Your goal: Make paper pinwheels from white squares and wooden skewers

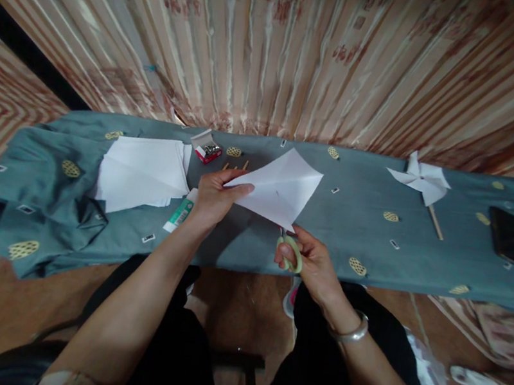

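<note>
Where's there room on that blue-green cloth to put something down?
The widest bare patch of cloth lies between the held sheet and the paper pinwheel; a smaller one sits between its stick and the phone. It's crowded around the left hand: paper stack, green-white tube, red box.

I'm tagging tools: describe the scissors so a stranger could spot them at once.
At the near edge of the blue-green cloth, find the right hand, above a silver bangle. It holds the scissors at the bottom corner of a white sheet; their pale yellow-green loop handles set them apart from that plain sheet.
</note>
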The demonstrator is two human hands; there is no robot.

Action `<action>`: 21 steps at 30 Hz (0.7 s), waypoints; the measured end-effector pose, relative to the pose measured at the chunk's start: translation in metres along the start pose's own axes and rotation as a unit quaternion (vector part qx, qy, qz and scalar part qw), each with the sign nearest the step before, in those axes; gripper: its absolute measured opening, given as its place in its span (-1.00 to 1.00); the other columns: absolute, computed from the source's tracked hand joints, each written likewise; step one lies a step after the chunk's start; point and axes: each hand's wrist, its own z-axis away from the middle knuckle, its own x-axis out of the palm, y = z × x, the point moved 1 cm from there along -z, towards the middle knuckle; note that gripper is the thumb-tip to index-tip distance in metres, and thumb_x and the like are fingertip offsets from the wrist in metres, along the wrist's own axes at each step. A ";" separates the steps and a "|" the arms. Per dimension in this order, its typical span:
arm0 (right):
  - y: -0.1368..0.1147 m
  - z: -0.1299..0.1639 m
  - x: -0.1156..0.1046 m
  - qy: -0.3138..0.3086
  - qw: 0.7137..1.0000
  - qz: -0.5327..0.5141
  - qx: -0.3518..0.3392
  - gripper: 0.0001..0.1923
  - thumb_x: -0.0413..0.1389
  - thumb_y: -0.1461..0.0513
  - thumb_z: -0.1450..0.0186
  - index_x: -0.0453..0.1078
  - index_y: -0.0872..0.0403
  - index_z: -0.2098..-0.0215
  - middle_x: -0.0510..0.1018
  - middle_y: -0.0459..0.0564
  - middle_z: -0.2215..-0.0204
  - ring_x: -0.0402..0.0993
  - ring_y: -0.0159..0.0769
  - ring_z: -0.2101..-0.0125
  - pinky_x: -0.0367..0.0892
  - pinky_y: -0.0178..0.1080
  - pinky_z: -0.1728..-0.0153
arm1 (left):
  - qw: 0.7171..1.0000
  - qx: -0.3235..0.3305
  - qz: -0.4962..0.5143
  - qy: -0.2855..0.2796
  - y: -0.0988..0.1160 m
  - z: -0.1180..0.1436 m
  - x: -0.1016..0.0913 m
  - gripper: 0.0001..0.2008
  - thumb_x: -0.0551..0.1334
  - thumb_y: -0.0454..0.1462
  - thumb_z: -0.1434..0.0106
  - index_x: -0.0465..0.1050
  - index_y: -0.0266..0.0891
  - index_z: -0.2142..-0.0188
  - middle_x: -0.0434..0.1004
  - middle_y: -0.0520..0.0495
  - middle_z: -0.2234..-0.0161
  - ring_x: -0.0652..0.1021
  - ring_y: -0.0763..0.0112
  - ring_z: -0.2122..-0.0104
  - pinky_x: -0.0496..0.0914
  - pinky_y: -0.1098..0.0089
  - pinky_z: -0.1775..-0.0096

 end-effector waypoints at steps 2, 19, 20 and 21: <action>0.000 0.001 0.001 -0.003 1.000 0.002 0.005 -0.42 0.38 -0.10 0.03 0.38 0.03 0.20 0.50 -0.20 0.60 0.39 -0.44 0.62 0.32 -0.34 0.55 | 1.000 -0.004 0.006 -0.004 -0.001 0.001 0.001 -0.66 0.51 -0.27 0.21 0.65 -0.27 0.36 0.62 0.05 0.47 0.56 0.40 0.49 0.45 0.41 0.36; -0.034 0.014 -0.083 0.146 0.976 0.140 -0.079 -0.37 0.40 -0.11 0.10 0.53 0.06 0.17 0.63 -0.02 0.43 0.49 -0.32 0.48 0.41 -0.24 0.40 | 0.999 -0.049 0.002 0.017 0.006 0.022 -0.032 -0.62 0.51 -0.22 0.24 0.63 -0.31 0.35 0.62 -0.01 0.49 0.54 0.38 0.54 0.44 0.35 0.38; -0.033 0.013 -0.082 0.178 0.966 0.151 -0.113 -0.34 0.40 -0.11 0.10 0.52 0.06 0.14 0.64 0.00 0.39 0.52 -0.27 0.42 0.43 -0.22 0.34 | 0.998 -0.059 -0.020 -0.007 0.003 0.026 -0.030 -0.62 0.50 -0.22 0.23 0.63 -0.30 0.35 0.62 -0.01 0.48 0.54 0.36 0.53 0.44 0.34 0.38; -0.032 0.011 -0.079 0.189 0.956 0.180 -0.135 -0.30 0.40 -0.10 0.10 0.50 0.06 0.08 0.65 0.02 0.34 0.55 -0.22 0.35 0.43 -0.18 0.28 | 0.996 -0.068 -0.045 -0.028 0.001 0.029 -0.028 -0.62 0.50 -0.22 0.23 0.64 -0.29 0.35 0.62 -0.01 0.49 0.55 0.34 0.53 0.44 0.34 0.39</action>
